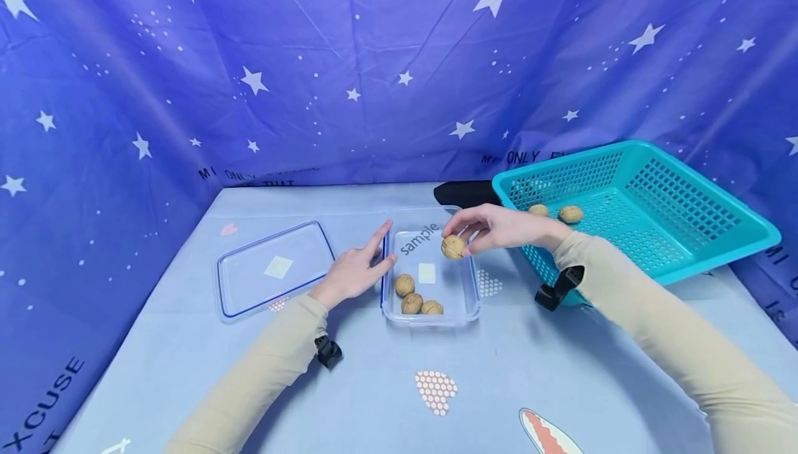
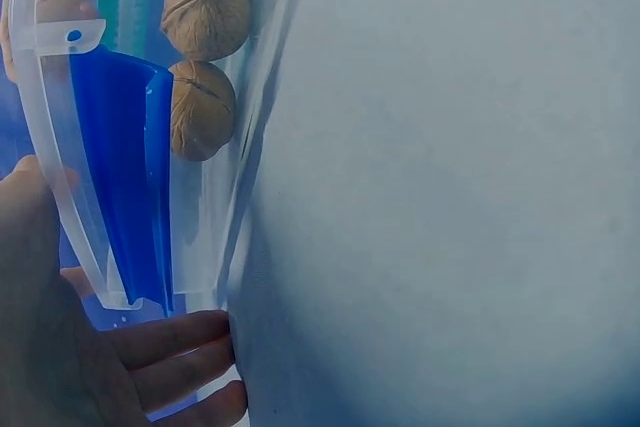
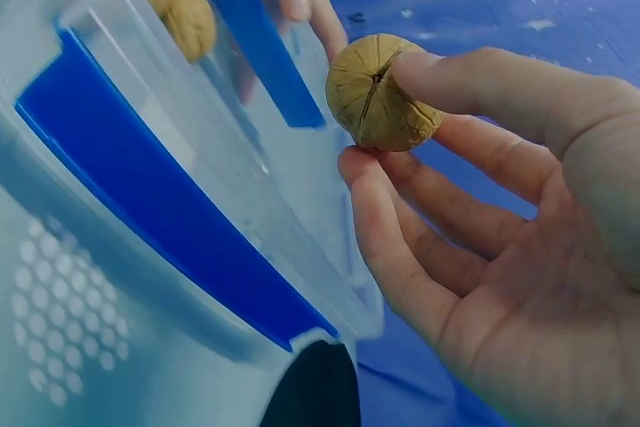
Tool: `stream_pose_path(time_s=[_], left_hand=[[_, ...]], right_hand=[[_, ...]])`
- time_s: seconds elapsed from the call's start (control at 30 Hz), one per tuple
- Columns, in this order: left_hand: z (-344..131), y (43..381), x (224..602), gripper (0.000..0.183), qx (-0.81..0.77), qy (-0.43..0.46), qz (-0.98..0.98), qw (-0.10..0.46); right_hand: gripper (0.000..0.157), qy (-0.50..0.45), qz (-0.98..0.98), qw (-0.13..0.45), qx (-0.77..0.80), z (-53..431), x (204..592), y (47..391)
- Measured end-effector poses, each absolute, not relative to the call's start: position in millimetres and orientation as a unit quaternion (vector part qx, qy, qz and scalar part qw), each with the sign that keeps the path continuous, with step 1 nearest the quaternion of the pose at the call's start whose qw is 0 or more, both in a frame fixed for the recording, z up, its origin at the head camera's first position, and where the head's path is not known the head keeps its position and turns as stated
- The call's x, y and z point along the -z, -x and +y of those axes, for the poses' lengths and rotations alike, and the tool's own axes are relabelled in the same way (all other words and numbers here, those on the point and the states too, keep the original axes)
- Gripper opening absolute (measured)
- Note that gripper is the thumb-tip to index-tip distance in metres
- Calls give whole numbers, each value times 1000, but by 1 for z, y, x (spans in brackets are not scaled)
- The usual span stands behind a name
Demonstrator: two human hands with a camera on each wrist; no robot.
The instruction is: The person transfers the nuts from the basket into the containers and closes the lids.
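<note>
A walnut (image 3: pixel 375 92) is pinched between the thumb and fingers of my right hand (image 1: pixel 492 227), over the right side of a clear plastic box (image 1: pixel 461 317). Inside the box, several walnuts (image 1: pixel 411 303) lie at the near end. My left hand (image 1: pixel 355 270) touches the box's left rim, its index finger stretched along the edge and its thumb at the wall. In the left wrist view a blue side clip (image 2: pixel 125 177) hangs beside that hand. Two walnuts (image 1: pixel 570 214) sit in a teal basket (image 1: pixel 717 204) behind my right wrist.
A clear lid with a blue seal (image 1: pixel 227 301) lies on the table left of the box. Behind the box, a black object (image 1: pixel 464 194) reaches under the basket's left side. A starry blue curtain (image 1: pixel 349 45) stands at the table's back edge.
</note>
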State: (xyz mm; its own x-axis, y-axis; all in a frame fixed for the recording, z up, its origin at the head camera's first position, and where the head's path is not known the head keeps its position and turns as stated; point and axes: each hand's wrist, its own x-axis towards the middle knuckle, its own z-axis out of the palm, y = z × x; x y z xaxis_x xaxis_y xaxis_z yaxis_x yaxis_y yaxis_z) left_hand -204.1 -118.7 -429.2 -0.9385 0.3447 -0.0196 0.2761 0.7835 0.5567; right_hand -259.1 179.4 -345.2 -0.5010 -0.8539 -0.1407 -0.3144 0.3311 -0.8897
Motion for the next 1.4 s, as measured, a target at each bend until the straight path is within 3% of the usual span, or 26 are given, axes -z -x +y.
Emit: stream_pose_path(time_s=[0.4,0.77,1.13,1.4], left_hand=[[-118,203,425,68,-283,-167,942,65],[-118,203,427,68,-274,-160,947,58],[-118,204,427,67,-273,-162,946,62],[-118,202,426,68,-278,-159,945,68]], right_hand=[[40,407,752,339,392,168,359,243],[46,364,776,302,417,162,359,243],[35,359,794,252,421,182,340,256],[35,296,823,228,428,206,324,265]])
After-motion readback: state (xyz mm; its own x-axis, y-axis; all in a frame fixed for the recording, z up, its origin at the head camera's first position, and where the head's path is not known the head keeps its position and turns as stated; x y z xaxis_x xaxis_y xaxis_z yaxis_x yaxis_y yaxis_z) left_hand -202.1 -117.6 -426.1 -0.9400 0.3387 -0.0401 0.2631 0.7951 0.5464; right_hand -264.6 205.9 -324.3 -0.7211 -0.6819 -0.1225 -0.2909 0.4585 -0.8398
